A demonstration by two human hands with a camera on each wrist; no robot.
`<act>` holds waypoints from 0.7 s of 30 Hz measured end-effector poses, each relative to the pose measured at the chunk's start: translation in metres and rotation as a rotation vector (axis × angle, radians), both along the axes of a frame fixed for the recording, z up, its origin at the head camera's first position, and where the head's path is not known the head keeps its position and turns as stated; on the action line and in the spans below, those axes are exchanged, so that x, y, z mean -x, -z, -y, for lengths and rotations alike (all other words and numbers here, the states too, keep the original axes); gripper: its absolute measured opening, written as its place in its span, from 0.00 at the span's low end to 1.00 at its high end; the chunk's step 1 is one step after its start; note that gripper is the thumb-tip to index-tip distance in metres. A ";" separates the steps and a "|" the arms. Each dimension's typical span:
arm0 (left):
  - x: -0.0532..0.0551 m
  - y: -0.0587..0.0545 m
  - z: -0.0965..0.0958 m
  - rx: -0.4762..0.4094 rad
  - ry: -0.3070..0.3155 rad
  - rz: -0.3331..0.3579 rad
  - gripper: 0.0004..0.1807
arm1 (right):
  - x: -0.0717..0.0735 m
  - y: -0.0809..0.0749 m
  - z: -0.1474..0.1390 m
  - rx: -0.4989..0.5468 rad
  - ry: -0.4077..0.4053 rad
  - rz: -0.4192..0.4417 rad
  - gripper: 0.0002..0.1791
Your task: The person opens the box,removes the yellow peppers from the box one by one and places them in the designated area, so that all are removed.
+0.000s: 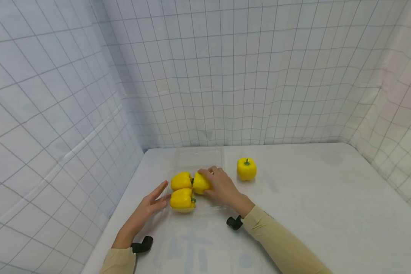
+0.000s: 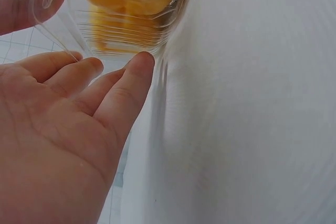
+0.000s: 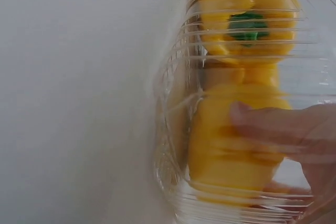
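Note:
A clear plastic clamshell box (image 2: 123,43) lies on the table with its lid folded back toward the wall. Two yellow bell peppers fill its left side: one behind (image 1: 181,181), one in front (image 1: 181,198), their green stems facing right. My right hand (image 1: 222,187) grips a third yellow bell pepper (image 1: 201,183) inside the box, thumb on the near side and fingers over the top. At the box's left wall, my left hand (image 1: 150,205) rests its extended fingertips against the plastic, the thumb at the rim in the left wrist view. Ridged plastic overlaps the peppers in the right wrist view.
Another yellow bell pepper (image 1: 246,169) stands upright on the white table (image 1: 315,205), right of the box. The open lid (image 1: 198,156) lies behind the box. White grid-patterned cloth (image 1: 246,76) hangs at the back and both sides.

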State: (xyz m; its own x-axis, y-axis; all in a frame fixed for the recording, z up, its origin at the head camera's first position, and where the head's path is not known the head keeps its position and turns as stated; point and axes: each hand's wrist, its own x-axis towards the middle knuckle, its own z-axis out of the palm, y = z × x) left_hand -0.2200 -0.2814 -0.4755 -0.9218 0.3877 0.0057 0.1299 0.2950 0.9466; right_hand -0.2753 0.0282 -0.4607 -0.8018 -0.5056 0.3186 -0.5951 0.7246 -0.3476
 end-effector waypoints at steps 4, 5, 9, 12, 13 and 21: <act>-0.001 0.000 0.000 -0.015 0.008 -0.017 0.37 | -0.001 -0.003 0.000 0.012 0.007 0.017 0.39; -0.002 0.000 0.000 -0.014 0.011 -0.021 0.37 | -0.002 -0.004 0.001 0.015 0.007 0.026 0.39; -0.002 0.002 0.002 -0.011 0.013 -0.018 0.37 | -0.002 -0.006 0.001 0.020 0.004 0.047 0.40; -0.001 0.002 0.002 -0.010 0.009 -0.009 0.38 | -0.002 -0.005 0.002 0.025 0.004 0.048 0.40; -0.001 0.002 0.002 -0.010 0.008 -0.006 0.38 | -0.002 -0.005 0.001 0.027 0.005 0.046 0.40; 0.000 0.001 0.002 -0.011 0.019 -0.007 0.37 | -0.002 -0.006 0.001 0.034 0.015 0.047 0.40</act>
State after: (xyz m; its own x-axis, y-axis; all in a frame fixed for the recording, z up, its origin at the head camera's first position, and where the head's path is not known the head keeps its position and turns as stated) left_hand -0.2201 -0.2837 -0.4761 -0.9143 0.4046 0.0169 0.1422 0.2819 0.9489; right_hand -0.2731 0.0276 -0.4542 -0.8238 -0.4827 0.2973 -0.5665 0.7206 -0.3998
